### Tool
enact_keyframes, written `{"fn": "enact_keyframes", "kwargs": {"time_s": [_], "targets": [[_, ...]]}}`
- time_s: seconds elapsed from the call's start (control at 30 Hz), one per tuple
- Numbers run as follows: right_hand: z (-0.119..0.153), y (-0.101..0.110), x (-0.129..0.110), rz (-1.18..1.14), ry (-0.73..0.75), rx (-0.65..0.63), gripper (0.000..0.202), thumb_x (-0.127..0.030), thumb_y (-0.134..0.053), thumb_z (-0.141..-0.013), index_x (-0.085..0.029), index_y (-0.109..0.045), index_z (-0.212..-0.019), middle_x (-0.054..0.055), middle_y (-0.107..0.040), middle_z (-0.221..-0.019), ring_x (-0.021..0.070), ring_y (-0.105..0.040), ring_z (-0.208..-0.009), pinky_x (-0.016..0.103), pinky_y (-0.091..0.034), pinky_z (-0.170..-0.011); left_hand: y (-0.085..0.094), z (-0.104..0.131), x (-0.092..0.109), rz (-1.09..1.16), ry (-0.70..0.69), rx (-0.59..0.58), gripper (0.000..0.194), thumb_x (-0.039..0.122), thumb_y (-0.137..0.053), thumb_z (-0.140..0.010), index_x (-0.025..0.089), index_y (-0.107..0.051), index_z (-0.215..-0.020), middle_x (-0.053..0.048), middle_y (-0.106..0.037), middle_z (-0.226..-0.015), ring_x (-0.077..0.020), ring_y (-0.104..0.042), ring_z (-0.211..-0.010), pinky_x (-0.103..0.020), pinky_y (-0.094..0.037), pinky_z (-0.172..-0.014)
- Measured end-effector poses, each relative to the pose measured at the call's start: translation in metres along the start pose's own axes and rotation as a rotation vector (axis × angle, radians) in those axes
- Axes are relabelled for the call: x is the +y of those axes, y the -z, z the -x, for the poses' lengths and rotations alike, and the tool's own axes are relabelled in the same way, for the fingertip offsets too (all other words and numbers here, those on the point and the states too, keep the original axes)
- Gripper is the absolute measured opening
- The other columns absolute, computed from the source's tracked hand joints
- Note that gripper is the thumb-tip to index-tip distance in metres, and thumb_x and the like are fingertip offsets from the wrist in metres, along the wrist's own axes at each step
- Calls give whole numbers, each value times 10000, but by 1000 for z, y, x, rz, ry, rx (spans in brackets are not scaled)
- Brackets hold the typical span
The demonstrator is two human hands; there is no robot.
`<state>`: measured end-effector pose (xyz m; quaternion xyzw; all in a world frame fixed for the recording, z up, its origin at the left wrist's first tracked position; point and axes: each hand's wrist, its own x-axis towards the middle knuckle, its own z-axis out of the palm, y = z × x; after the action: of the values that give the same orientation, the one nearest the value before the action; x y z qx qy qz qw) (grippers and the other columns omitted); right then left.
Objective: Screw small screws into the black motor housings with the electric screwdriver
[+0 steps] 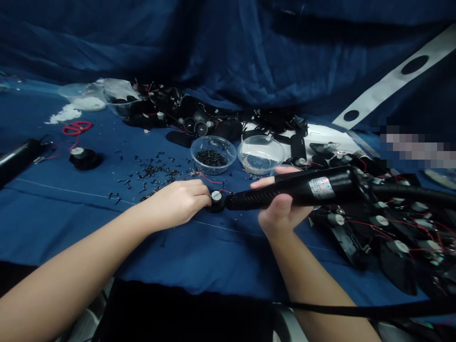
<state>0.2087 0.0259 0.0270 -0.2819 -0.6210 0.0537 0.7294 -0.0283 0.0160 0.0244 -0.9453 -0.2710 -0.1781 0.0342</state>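
With bent fingers, my left hand (pixel 185 197) grips a small round black part (pixel 218 207) low on the blue cloth. A pale disc (pixel 216 195) sits on top of that part, and a thin red wire (pixel 210 179) runs by it. My right hand (pixel 285 213) is wrapped around a black electric screwdriver (pixel 295 187) with a pale label, lying nearly level. Its narrow nose points left and reaches the right side of the part. I cannot tell whether the bit touches it. Loose black screws (pixel 156 173) are scattered beyond my left hand.
Behind my hands stand a clear tub of black screws (pixel 213 159) and another clear tub (pixel 261 159) with small metal bits. Wired black parts (pixel 381 221) crowd the right side. Red-handled scissors (pixel 77 127) and a wired black piece (pixel 84 159) lie left.
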Motion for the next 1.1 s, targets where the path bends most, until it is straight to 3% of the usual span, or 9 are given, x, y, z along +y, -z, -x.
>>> {"fn": "enact_keyframes", "kwargs": {"time_s": [0.13,0.37,0.43,0.53,0.7,0.87,1.03,1.1], "targets": [[-2,1,-1,5,16,-15,411,-592,-553,-1007,-201,-665,-955,13,-687,-647,189,-680,-570,419,-622,-654,2,0,3,-33,32,-32,219,121,-530,-1035,165,-736,-978,-64,-710,-920,-210,-685,-861,-329,-582,-787],[-2,2,-1,26,5,-37,440,-603,-528,-1009,-205,-661,-879,18,-676,-666,180,-672,-556,386,-596,-578,-4,2,-3,60,62,-29,232,133,-558,-1033,187,-775,-973,-53,-742,-998,-184,-722,-892,-298,-590,-805],[-2,1,0,19,25,-25,415,-589,-536,-1008,-205,-678,-941,13,-677,-661,183,-666,-556,390,-591,-577,-2,3,-6,85,29,-23,230,126,-567,-1025,193,-787,-1006,-54,-763,-1033,-192,-738,-931,-313,-603,-836],[-2,0,2,-24,44,3,370,-565,-561,-1001,-219,-678,-1060,0,-683,-651,186,-655,-537,397,-576,-588,5,6,-14,200,15,49,220,129,-594,-1015,203,-783,-1099,-48,-801,-1070,-189,-755,-985,-315,-613,-882],[-1,1,3,2,12,-7,393,-606,-552,-992,-231,-654,-1052,-4,-682,-636,197,-660,-518,416,-584,-595,15,12,-29,293,139,164,164,177,-663,-981,216,-780,-1090,-34,-811,-1039,-174,-765,-955,-295,-604,-875],[1,0,1,-29,-29,6,419,-624,-574,-974,-223,-652,-1067,2,-674,-650,193,-644,-487,401,-554,-541,15,9,-23,351,140,58,107,182,-671,-958,203,-775,-964,-27,-771,-954,-164,-725,-892,-274,-562,-843],[0,-2,1,-57,-14,28,409,-607,-606,-966,-218,-676,-1073,10,-676,-668,185,-640,-479,398,-555,-531,14,6,-11,421,134,-232,131,131,-715,-911,240,-786,-932,6,-731,-877,-161,-687,-859,-261,-511,-796],[0,-2,1,-65,-11,22,410,-607,-606,-968,-222,-676,-1090,1,-669,-663,180,-639,-473,387,-550,-519,12,7,-9,427,136,-284,141,124,-725,-913,249,-787,-937,7,-735,-891,-168,-689,-881,-266,-504,-803]]}}
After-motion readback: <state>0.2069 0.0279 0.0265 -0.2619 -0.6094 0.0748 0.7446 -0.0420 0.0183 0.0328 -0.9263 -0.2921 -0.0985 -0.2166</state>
